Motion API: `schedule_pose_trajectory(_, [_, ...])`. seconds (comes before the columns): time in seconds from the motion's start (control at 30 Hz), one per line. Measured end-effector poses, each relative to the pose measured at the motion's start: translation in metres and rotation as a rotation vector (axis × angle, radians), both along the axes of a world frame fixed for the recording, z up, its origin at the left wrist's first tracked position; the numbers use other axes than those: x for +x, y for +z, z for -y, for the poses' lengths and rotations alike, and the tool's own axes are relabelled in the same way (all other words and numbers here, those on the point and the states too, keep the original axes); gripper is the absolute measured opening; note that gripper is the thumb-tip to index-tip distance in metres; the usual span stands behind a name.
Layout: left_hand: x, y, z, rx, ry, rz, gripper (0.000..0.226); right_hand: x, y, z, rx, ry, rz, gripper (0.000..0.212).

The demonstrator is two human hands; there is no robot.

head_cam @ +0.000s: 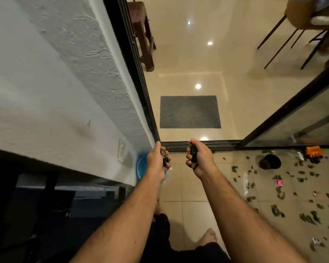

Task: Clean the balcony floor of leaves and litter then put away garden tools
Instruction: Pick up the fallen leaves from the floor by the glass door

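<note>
"Both fists are full: left hand point(157, 160) and right hand point(198, 158) each curled tight round a clump of leaves point(193, 154)."

"The blue basin point(141, 164) sits by the wall, under the left hand. I'd lower both over it before letting go."

"Plenty of scattered leaves point(275, 210) remain on the tiles, well off to the right."

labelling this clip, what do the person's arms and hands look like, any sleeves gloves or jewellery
Both forearms are bare to the frame's bottom edge, with no sleeves in view. The left hand and right hand wear no gloves. No watch or bracelet shows on either wrist; rings are too small to tell.
</note>
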State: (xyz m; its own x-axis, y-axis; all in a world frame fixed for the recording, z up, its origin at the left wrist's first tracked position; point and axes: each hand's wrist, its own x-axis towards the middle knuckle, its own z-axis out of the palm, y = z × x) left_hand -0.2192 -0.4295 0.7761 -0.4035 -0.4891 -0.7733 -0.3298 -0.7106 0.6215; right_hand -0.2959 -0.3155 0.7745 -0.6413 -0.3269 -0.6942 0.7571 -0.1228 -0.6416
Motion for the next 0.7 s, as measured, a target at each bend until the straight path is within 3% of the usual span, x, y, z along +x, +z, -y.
schedule_pose_trajectory(0.4, [-0.006,-0.047,0.093,-0.051,-0.088,0.125,0.029,-0.004,-0.046,0.094,0.044,0.033,0.075,0.015])
schedule_pose_trajectory(0.7, [-0.012,-0.188,0.110,0.001,-0.119,0.257,0.035,-0.013,-0.182,0.114,0.172,0.057,0.143,0.020])
